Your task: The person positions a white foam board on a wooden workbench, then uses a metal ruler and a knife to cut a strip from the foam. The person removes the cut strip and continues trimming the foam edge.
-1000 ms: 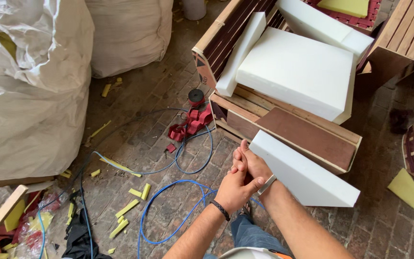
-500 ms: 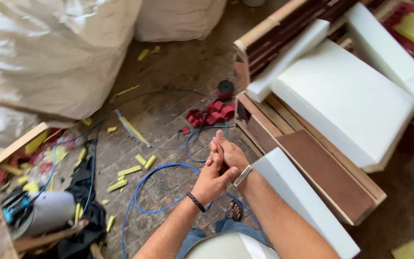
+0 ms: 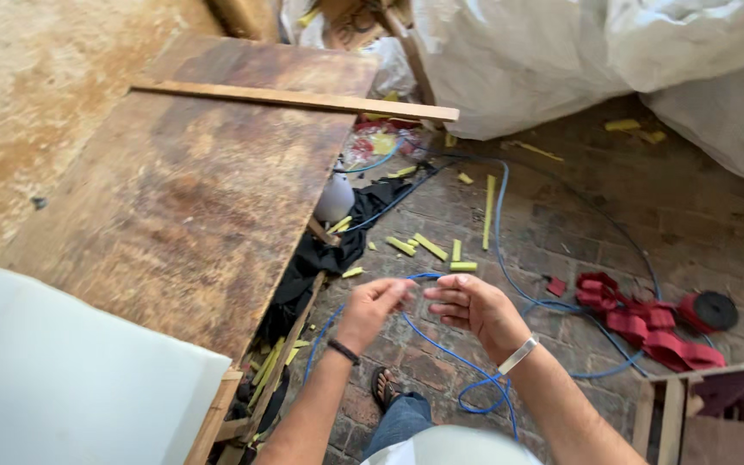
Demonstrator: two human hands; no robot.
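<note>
My left hand [image 3: 378,306] and my right hand [image 3: 473,308] hover side by side over the brick floor, fingertips a short way apart. The left fingers are loosely curled, the right ones held straighter, and I see nothing in either hand. A black band circles my left wrist and a silver band my right. A blue cable [image 3: 475,372] loops across the floor just beyond and below the hands. My sandalled foot [image 3: 382,387] shows beneath them.
A big worn wooden board [image 3: 191,198] with a slat [image 3: 303,99] across it fills the left. A white foam slab [image 3: 62,379] is at lower left. White sacks [image 3: 561,52], yellow foam scraps [image 3: 429,247], red strap [image 3: 630,317], wooden crate [image 3: 708,413].
My view has swung left, off the foam-filled frames and onto the wooden board. My hands, pressed together before, have come apart.
</note>
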